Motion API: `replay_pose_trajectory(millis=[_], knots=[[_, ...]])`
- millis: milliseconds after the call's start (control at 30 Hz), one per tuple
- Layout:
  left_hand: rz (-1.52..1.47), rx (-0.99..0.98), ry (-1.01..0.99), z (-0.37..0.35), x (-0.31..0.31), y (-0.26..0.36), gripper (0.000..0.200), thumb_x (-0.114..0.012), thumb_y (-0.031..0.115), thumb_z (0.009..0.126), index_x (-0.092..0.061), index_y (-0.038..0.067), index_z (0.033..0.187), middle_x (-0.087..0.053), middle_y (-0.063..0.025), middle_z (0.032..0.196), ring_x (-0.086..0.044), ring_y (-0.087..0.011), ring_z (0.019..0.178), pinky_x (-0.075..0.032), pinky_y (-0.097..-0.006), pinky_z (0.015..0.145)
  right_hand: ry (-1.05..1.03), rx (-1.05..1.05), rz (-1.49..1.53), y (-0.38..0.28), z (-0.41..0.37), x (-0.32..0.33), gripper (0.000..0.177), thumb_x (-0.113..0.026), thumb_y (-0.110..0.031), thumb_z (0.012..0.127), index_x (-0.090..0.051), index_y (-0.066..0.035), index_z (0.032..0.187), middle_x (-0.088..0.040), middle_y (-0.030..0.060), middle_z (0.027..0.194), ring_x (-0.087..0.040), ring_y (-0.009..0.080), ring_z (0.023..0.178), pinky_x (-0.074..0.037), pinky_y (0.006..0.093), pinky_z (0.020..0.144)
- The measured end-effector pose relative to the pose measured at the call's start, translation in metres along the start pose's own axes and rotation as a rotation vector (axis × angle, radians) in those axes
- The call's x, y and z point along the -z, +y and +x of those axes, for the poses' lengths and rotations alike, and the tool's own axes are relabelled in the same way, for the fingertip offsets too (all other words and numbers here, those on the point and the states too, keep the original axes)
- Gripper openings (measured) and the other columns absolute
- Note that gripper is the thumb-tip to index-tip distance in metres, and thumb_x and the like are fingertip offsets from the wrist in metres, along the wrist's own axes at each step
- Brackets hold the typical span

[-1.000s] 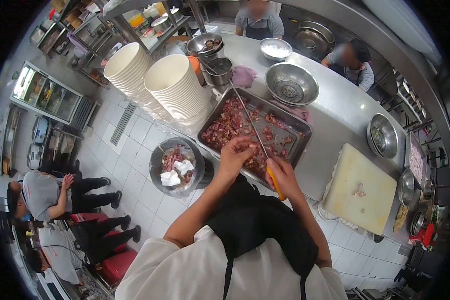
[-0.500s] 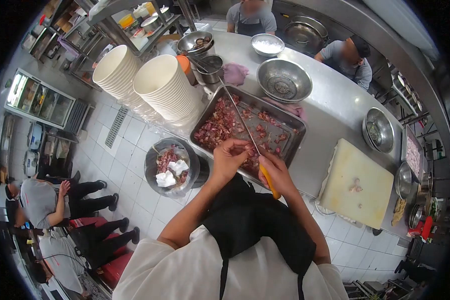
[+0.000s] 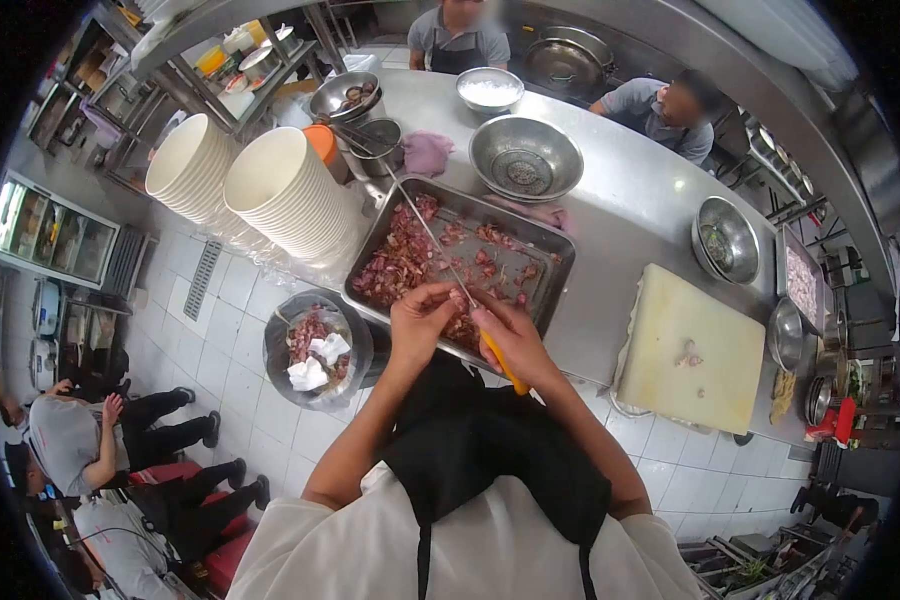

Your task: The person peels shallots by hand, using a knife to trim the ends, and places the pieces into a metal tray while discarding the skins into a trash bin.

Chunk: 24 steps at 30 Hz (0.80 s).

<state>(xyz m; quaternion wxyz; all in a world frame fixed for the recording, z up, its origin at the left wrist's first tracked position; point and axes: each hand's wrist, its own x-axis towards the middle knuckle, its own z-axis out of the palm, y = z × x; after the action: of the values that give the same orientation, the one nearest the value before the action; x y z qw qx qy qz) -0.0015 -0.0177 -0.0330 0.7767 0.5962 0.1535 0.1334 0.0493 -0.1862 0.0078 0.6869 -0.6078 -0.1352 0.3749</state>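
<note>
1. Your right hand point(image 3: 510, 338): fingers wrapped around the yellow handle of a knife point(image 3: 503, 366), its long blade slanting away from you over the tray.
2. Your left hand point(image 3: 420, 318): fingers curled, tips pinched on a small reddish piece point(image 3: 458, 298) beside the blade.
3. Metal tray point(image 3: 554, 285): on the counter before you, reddish scraps point(image 3: 395, 258) heaped thickest toward its left side.
4. Lined bin point(image 3: 356, 322): left of your arms, holding scraps and white paper.
5. Cutting board point(image 3: 660, 320): to your right, a few small pale bits on top.
</note>
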Motion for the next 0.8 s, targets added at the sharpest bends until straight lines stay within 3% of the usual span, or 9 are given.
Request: replay_pose_trajectory(millis=[233, 433, 567, 667, 700, 800], knots=[[0.13, -0.247, 0.14, -0.008, -0.013, -0.01, 0.022, -0.066, -0.007, 0.087, -0.069, -0.003, 0.108, -0.071, -0.0086, 0.099, -0.068, -0.0134, 0.09, -0.055, -0.0257, 0.08, 0.024, -0.008, 0.027, 0.003, 0.0, -0.002, 0.05, -0.051, -0.035, 0.102, -0.048, -0.006, 0.143, -0.046, -0.0022, 0.056, -0.042, 0.0065, 0.043, -0.035, 0.0233, 0.04], [0.65, -0.728, 0.138, -0.008, -0.012, -0.003, 0.027, -0.067, -0.009, 0.081, -0.07, -0.002, 0.107, -0.069, -0.0126, 0.105, -0.068, -0.0167, 0.097, -0.055, -0.0269, 0.083, 0.07, -0.048, 0.038, 0.001, 0.001, -0.008, 0.047, -0.05, -0.037, 0.102, -0.052, -0.006, 0.138, -0.047, -0.0012, 0.056, -0.042, 0.0071, 0.042, -0.035, 0.0236, 0.04], [0.169, -0.328, 0.158, -0.011, -0.025, -0.002, 0.024, -0.065, -0.01, 0.084, -0.068, -0.003, 0.107, -0.065, -0.0108, 0.11, -0.067, -0.0177, 0.1, -0.053, -0.0275, 0.088, 0.078, -0.068, 0.077, 0.0, 0.004, -0.006, 0.045, -0.05, -0.037, 0.102, -0.054, -0.005, 0.134, -0.048, 0.0, 0.056, -0.042, 0.0077, 0.042, -0.035, 0.024, 0.039], [0.088, -0.316, 0.172, -0.003, -0.024, -0.002, 0.027, -0.064, -0.01, 0.085, -0.066, -0.003, 0.111, -0.062, -0.0087, 0.106, -0.065, -0.0167, 0.1, -0.052, -0.0266, 0.089, 0.106, -0.043, 0.075, 0.003, 0.006, -0.008, 0.045, -0.05, -0.036, 0.102, -0.054, -0.005, 0.134, -0.049, 0.0002, 0.057, -0.043, 0.0079, 0.041, -0.035, 0.0242, 0.039], [0.093, -0.321, 0.159, -0.001, -0.022, -0.006, 0.027, -0.066, -0.007, 0.087, -0.065, -0.002, 0.114, -0.062, -0.0064, 0.11, -0.062, -0.0119, 0.097, -0.05, -0.0236, 0.087, 0.123, -0.038, 0.077, 0.005, 0.008, -0.008, 0.045, -0.05, -0.036, 0.103, -0.054, -0.006, 0.135, -0.049, 0.0003, 0.057, -0.043, 0.0079, 0.042, -0.035, 0.0242, 0.039], [0.078, -0.194, 0.098, 0.002, -0.013, -0.011, 0.028, -0.065, -0.007, 0.088, -0.065, -0.001, 0.116, -0.064, -0.0048, 0.106, -0.062, -0.0113, 0.097, -0.05, -0.0234, 0.086, 0.122, -0.019, 0.093, 0.011, 0.01, -0.006, 0.045, -0.05, -0.035, 0.102, -0.053, -0.006, 0.136, -0.049, 0.0003, 0.057, -0.043, 0.0079, 0.042, -0.035, 0.0242, 0.039]])
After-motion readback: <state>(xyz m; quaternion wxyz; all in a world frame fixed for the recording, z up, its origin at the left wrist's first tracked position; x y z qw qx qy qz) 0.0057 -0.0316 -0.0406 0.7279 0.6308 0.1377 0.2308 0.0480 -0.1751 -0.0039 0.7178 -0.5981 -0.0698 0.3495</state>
